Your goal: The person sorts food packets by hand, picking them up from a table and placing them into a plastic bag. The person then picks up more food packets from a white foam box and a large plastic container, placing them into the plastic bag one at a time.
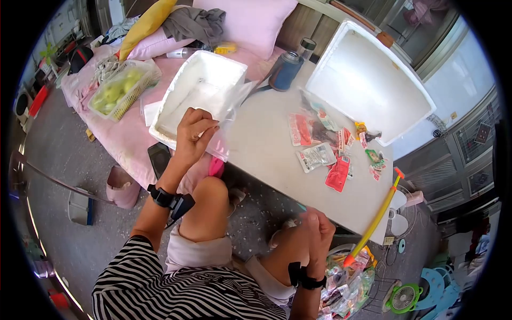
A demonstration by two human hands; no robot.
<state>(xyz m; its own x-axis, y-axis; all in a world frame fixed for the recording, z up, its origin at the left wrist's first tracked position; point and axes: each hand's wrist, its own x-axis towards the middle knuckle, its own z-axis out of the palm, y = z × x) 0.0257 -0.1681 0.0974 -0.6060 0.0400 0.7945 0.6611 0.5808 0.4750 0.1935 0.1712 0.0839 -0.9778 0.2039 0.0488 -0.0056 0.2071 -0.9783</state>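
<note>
My left hand point(196, 136) is closed in a pinch at the edge of a clear plastic bag point(228, 120), which spreads to the right of the fingertips. Behind that hand stands a white foam box point(169, 112), its inside facing up. My right hand point(318, 234) is closed above my knee, just off the table's front edge. A thin teal tip point(302, 207) shows at its fingers; I cannot tell what it belongs to. On the white table point(261, 154) lie several small food packets, among them a silver packet point(316, 157) and a red packet point(337, 174).
A foam lid point(368, 80) leans at the table's back right, near a blue thermos point(286, 71). Along the right edge lies a yellow stick point(373, 221) with orange ends. Below it sits a bag of wrappers point(346, 285). On the pink bed rests a basket of green fruit point(120, 92).
</note>
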